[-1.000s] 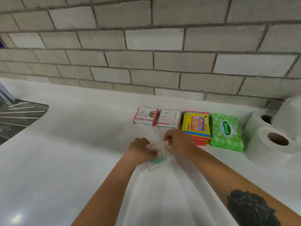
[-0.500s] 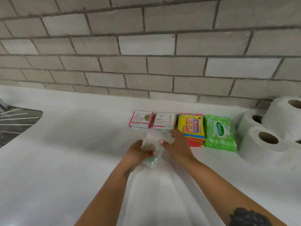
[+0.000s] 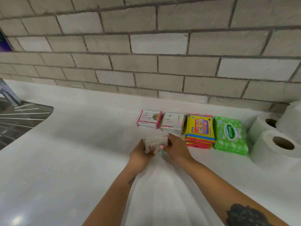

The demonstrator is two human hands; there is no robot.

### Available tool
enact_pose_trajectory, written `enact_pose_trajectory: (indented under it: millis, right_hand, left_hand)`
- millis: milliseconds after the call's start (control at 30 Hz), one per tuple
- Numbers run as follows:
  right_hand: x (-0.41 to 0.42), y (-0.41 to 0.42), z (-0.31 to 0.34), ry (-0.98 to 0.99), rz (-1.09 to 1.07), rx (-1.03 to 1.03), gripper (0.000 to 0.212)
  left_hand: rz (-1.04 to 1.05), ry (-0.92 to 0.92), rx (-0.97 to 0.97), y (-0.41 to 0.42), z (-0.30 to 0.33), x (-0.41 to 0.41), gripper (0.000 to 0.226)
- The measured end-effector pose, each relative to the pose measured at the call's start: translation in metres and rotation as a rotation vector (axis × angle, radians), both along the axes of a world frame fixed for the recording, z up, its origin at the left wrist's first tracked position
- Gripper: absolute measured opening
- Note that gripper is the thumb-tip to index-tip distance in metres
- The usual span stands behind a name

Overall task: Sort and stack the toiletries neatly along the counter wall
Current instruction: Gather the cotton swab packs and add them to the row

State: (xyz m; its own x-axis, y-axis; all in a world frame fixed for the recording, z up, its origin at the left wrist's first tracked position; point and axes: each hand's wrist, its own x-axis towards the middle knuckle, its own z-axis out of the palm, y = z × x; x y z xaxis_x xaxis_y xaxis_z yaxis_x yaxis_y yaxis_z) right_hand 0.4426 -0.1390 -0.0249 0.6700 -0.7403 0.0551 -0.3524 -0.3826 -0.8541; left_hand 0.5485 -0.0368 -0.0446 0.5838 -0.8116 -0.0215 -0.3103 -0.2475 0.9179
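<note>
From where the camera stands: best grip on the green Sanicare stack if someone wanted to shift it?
Take the green Sanicare stack by its near short edge, coming from the front. That edge faces the person with bare counter before it. Its left side sits tight against the yellow Giggles stack and toilet rolls crowd its right. The packs are flat and loose, so pinch the whole pile, thumb on top.

Glossy white counter [image 3: 65,160], rough matt brick wall [image 3: 146,46], brushed metal sink [image 3: 19,118], shiny plastic sachets [image 3: 149,119]
</note>
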Motion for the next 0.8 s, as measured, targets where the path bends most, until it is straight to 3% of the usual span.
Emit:
enact_pose_trajectory:
  millis: [33, 133, 300, 433, 533, 600, 733, 800]
  right_hand:
    - [0.001, 0.000, -0.002, 0.011, -0.004, -0.005, 0.021]
    - [0.005, 0.001, -0.002, 0.015, -0.038, 0.006, 0.024]
    - [0.010, 0.008, -0.004, -0.012, -0.082, 0.159, 0.054]
    - [0.010, 0.013, -0.012, 0.133, 0.017, 0.033, 0.044]
    - [0.011, 0.017, -0.011, 0.173, 0.074, -0.059, 0.031]
    - [0.011, 0.020, -0.008, 0.206, 0.123, -0.125, 0.029]
    - [0.007, 0.025, -0.003, 0.307, 0.274, -0.239, 0.042]
    - [0.008, 0.026, -0.003, 0.355, 0.333, -0.300, 0.042]
  left_hand:
    - [-0.010, -0.010, 0.024, 0.000, -0.001, 0.001, 0.051]
    - [0.074, 0.007, 0.046, 0.003, 0.009, 0.004, 0.016]
    - [0.126, 0.008, 0.229, 0.007, 0.016, 0.017, 0.023]
    - [0.103, -0.234, 0.481, 0.007, 0.016, 0.020, 0.023]
    - [0.145, -0.324, 0.528, 0.009, 0.013, 0.019, 0.062]
    - [0.157, -0.386, 0.458, 0.014, 0.016, 0.018, 0.074]
    - [-0.227, -0.597, 0.424, 0.028, 0.023, 0.024, 0.060]
    - [-0.308, -0.646, 0.408, 0.035, 0.019, 0.028, 0.051]
